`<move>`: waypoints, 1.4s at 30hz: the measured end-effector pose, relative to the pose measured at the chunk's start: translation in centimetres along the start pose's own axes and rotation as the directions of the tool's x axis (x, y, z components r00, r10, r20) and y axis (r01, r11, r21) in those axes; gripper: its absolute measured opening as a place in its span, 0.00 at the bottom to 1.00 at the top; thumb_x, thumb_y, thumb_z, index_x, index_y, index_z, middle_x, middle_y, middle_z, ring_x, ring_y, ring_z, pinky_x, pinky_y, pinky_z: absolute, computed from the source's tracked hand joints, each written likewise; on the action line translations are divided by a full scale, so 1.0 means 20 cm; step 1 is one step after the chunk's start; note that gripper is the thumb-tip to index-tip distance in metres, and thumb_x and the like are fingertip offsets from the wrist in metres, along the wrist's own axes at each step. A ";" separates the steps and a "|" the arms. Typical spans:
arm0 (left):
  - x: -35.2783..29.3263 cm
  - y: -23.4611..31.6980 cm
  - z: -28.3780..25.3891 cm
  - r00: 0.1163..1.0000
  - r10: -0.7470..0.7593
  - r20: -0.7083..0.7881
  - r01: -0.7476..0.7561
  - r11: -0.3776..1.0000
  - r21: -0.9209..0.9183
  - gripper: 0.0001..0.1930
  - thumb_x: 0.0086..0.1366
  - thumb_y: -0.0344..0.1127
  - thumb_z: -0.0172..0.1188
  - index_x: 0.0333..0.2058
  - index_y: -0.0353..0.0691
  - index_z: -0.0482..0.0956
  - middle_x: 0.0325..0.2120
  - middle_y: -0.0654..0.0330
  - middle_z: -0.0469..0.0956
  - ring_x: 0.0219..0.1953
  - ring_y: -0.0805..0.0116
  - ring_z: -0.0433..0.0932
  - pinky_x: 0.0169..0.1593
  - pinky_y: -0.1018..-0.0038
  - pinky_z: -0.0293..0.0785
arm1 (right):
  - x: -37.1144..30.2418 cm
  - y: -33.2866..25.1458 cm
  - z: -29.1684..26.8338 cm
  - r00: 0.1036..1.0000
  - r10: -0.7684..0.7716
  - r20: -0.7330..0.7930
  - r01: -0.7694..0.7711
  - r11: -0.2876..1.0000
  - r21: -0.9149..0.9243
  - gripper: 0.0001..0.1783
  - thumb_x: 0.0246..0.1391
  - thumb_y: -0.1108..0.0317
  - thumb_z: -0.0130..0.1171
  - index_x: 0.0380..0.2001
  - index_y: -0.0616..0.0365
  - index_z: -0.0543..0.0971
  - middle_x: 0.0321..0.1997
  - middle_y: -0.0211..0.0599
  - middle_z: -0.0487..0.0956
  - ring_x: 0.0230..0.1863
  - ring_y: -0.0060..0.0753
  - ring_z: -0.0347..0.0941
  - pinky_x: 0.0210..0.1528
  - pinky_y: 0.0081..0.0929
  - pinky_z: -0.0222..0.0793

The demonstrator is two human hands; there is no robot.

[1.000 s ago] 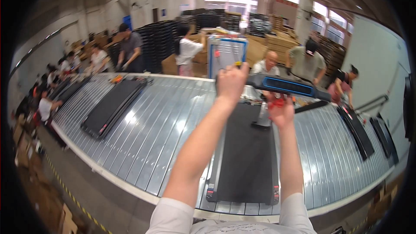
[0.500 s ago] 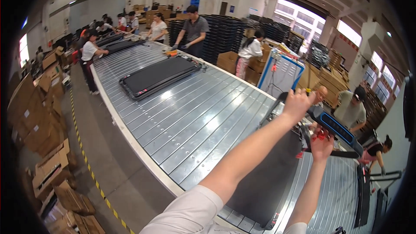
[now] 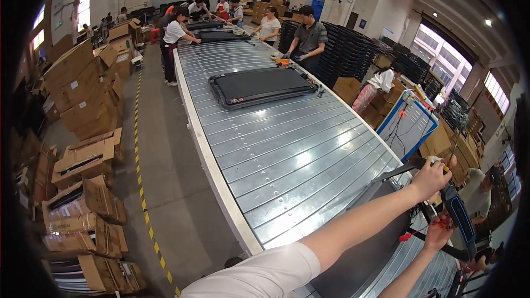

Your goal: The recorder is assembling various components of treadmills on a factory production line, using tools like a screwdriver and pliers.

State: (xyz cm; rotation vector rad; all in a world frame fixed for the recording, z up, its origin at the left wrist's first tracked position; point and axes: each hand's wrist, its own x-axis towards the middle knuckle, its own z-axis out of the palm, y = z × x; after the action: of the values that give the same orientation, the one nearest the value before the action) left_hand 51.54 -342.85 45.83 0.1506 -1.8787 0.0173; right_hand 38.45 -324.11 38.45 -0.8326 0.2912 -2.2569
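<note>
At the right, a black treadmill-like machine lies on the metal-topped line, its dark flat deck (image 3: 353,248) below my arms. Its raised black console (image 3: 459,215) has a blue outline. My left hand (image 3: 429,181) is closed at the black handle frame (image 3: 406,168); a small yellow-and-black piece shows by its fingertips, but what it grips is hidden. Lower down, my right hand (image 3: 438,237) is closed on a small red piece (image 3: 442,222) beside the console. Another red piece (image 3: 406,237) hangs to the left of that hand.
Another black deck (image 3: 265,85) lies farther up the slatted metal table (image 3: 265,176). Several people work along its far end, and a person (image 3: 477,193) stands close at the right. Cardboard boxes (image 3: 88,160) line the left aisle, past yellow-black floor tape (image 3: 141,187). A blue-edged cabinet (image 3: 408,124) stands beyond the table.
The view has swung left, so the table, machine and both hands appear farther right and lower. My hands stay at the console and handle frame.
</note>
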 end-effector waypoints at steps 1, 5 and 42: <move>-0.01 0.01 -0.02 1.000 0.010 0.021 -0.010 1.000 -0.011 0.15 0.50 0.39 0.57 0.37 0.41 0.72 0.31 0.54 0.75 0.42 0.58 0.74 0.52 0.51 0.63 | -0.03 -0.01 0.00 1.000 -0.008 -0.030 0.008 1.000 0.000 0.21 0.61 0.57 0.41 0.40 0.66 0.73 0.48 0.46 0.70 0.39 0.31 0.64 0.40 0.28 0.63; -0.06 0.01 -0.04 0.999 0.003 -0.046 -0.001 0.999 0.045 0.25 0.39 0.45 0.66 0.37 0.41 0.74 0.32 0.54 0.75 0.43 0.58 0.73 0.54 0.52 0.60 | -0.06 0.01 0.03 0.992 0.056 0.111 -0.053 0.998 -0.034 0.23 0.62 0.57 0.38 0.46 0.66 0.71 0.53 0.48 0.70 0.39 0.31 0.63 0.38 0.26 0.63; -1.64 -0.44 0.34 -0.091 0.164 0.982 0.536 0.839 -0.090 0.28 0.51 0.35 0.50 0.55 0.53 0.67 0.34 0.49 0.79 0.36 0.49 0.78 0.39 0.57 0.73 | 1.37 -0.89 -0.24 0.676 -0.543 0.499 -0.244 -0.803 -0.543 0.18 0.50 0.46 0.56 0.32 0.48 0.81 0.36 0.31 0.79 0.42 0.34 0.74 0.47 0.33 0.63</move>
State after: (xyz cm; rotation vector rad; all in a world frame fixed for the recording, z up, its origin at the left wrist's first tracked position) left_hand 56.03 -349.07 12.09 0.0839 -3.3376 -1.1687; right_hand 10.77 -330.11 55.47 -1.1397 3.8415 -1.4130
